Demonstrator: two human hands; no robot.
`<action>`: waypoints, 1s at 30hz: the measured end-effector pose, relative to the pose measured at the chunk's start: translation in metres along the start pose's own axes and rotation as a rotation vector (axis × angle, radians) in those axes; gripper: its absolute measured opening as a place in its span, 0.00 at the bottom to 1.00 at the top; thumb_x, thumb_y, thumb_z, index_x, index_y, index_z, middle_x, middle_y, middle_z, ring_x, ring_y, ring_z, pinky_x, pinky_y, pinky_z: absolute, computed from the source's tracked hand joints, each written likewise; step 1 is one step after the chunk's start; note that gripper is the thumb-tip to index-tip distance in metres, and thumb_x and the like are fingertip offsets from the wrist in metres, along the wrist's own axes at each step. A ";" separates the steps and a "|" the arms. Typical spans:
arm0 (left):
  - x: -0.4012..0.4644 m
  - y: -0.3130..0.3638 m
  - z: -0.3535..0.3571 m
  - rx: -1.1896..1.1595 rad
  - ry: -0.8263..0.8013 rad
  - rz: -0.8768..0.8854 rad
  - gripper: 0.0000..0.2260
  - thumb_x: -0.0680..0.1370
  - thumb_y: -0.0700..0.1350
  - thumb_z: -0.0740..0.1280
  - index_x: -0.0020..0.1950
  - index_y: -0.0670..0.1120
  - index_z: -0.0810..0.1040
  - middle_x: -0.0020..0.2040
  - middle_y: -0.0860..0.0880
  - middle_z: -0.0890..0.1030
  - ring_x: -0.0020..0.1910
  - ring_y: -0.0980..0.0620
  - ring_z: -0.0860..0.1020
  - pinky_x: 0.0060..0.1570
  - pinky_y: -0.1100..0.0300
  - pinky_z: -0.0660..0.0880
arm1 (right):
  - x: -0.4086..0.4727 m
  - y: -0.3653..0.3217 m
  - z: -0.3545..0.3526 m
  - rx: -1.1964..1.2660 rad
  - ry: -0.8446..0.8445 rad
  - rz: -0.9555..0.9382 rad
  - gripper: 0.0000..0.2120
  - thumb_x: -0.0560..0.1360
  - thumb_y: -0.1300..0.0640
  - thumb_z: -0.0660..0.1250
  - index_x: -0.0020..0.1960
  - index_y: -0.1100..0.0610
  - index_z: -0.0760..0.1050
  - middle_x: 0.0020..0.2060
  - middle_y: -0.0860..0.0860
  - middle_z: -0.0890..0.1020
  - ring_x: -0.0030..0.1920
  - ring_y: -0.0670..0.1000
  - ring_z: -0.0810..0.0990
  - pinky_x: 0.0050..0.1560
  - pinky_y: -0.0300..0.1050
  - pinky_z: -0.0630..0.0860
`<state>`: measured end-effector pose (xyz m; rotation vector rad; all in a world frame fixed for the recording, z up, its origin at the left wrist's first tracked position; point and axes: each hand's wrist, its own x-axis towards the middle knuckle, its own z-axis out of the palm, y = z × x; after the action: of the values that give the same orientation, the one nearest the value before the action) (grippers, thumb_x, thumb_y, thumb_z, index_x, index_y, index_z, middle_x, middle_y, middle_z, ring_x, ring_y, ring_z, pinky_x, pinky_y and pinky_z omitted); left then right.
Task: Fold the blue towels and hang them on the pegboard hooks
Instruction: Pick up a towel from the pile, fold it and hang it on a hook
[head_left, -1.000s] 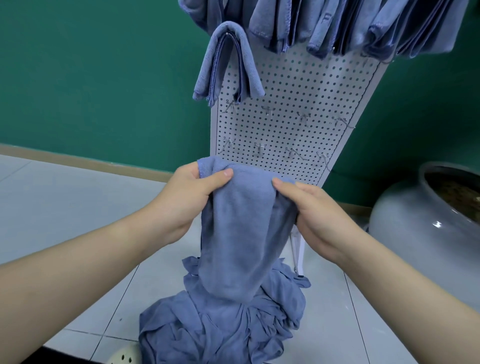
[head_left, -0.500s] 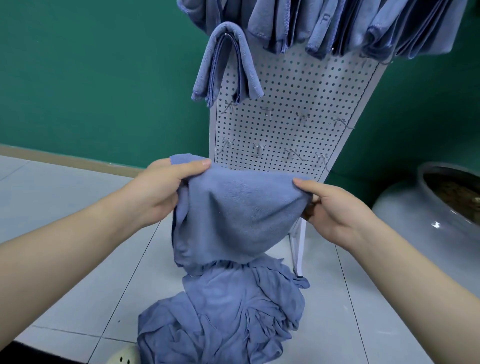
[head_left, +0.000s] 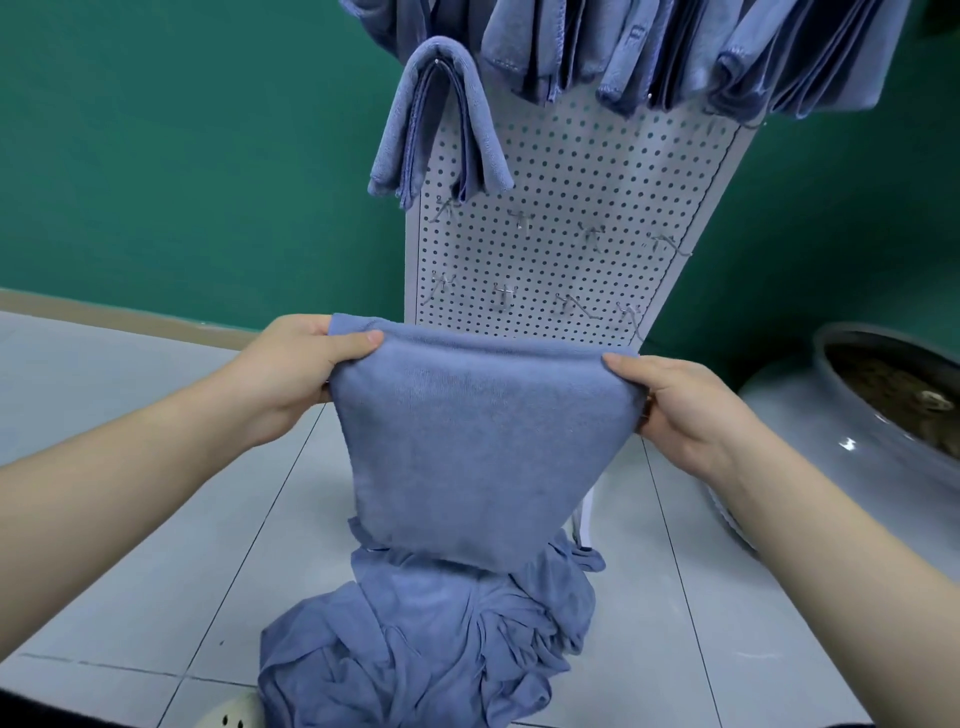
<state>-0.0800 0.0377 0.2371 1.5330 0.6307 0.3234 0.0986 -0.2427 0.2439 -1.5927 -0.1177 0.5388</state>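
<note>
Now we have the towel (head_left: 478, 447) stretched wide at centre frame, and each hand is pinching a top corner: the left hand (head_left: 291, 374) clamps its corner with the thumb on the near face, the right hand (head_left: 680, 410) does the same on the other side. We judge we hold it this way to pull the top fold line taut and square, so the layers hang flat before the next fold. The cloth looks doubled already, its lower edge dangling just above the pile (head_left: 431, 639) of unfolded towels at bottom centre.

Behind it, the pegboard (head_left: 571, 208) leans up through the middle of the frame. One folded towel (head_left: 441, 119) is draped over a hook at its upper left, and a row of hung towels (head_left: 675, 47) crowds the top edge. Two rows of bare hooks (head_left: 519, 221) sit just above our hands, so we reckon this towel is bound for one of them.

What can't we see? The fingers behind the cloth are hidden, so how many layers they grip is unclear. The hung towels are cut off by the top of the frame, and we can't count them. The foot of the board is screened by the towel and pile. A grey pot (head_left: 852, 415) at right runs off the edge, its contents murky. Something pale with holes (head_left: 228, 717) peeks in at the bottom; we can't tell what it is.
</note>
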 end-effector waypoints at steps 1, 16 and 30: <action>0.001 0.000 0.000 -0.027 0.008 0.002 0.07 0.82 0.42 0.69 0.55 0.41 0.85 0.52 0.46 0.88 0.48 0.51 0.85 0.57 0.52 0.80 | 0.001 0.000 -0.001 0.037 0.018 0.032 0.15 0.75 0.59 0.76 0.57 0.69 0.82 0.52 0.58 0.88 0.49 0.53 0.85 0.55 0.50 0.82; 0.001 0.000 -0.001 -0.058 0.080 0.104 0.07 0.82 0.43 0.68 0.52 0.42 0.85 0.50 0.48 0.88 0.48 0.51 0.85 0.50 0.56 0.80 | 0.005 -0.003 0.001 0.383 0.097 0.254 0.06 0.78 0.58 0.73 0.48 0.59 0.78 0.36 0.52 0.83 0.36 0.50 0.83 0.35 0.44 0.82; 0.007 -0.008 -0.011 0.149 0.148 0.161 0.15 0.81 0.50 0.70 0.48 0.38 0.85 0.47 0.45 0.86 0.44 0.48 0.81 0.56 0.48 0.80 | 0.015 0.001 -0.002 0.312 0.094 0.051 0.03 0.79 0.56 0.73 0.49 0.55 0.80 0.36 0.46 0.84 0.37 0.46 0.79 0.41 0.39 0.75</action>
<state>-0.0822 0.0505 0.2289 1.7184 0.6601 0.5258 0.1123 -0.2383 0.2388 -1.3162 0.0749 0.4948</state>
